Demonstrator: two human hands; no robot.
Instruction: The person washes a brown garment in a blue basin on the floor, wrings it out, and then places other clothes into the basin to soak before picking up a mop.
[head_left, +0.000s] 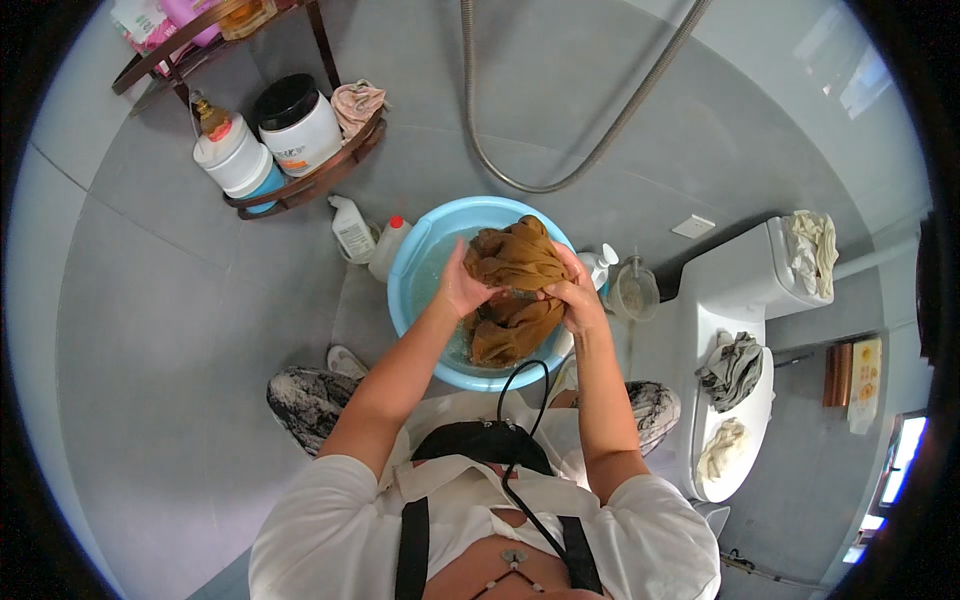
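Observation:
A light-blue round basin [402, 300] stands in front of me with water in it. Over it, a wet brown cloth garment [515, 255] is bunched between my two hands, its lower part hanging into the basin. My left hand [463, 285] grips the bundle's left side, fingers partly hidden by the fabric. On the other side my right hand [574, 292] is closed round the cloth, thumb pointing inward.
White bottles [352, 230] stand left of the basin, and a white pump bottle [600, 262] to its right. A corner shelf [315, 185] holds tubs. A hose [580, 180] hangs beyond. At right, cloths [733, 370] lie on a toilet [715, 310]. A black cable [505, 400] dangles before me.

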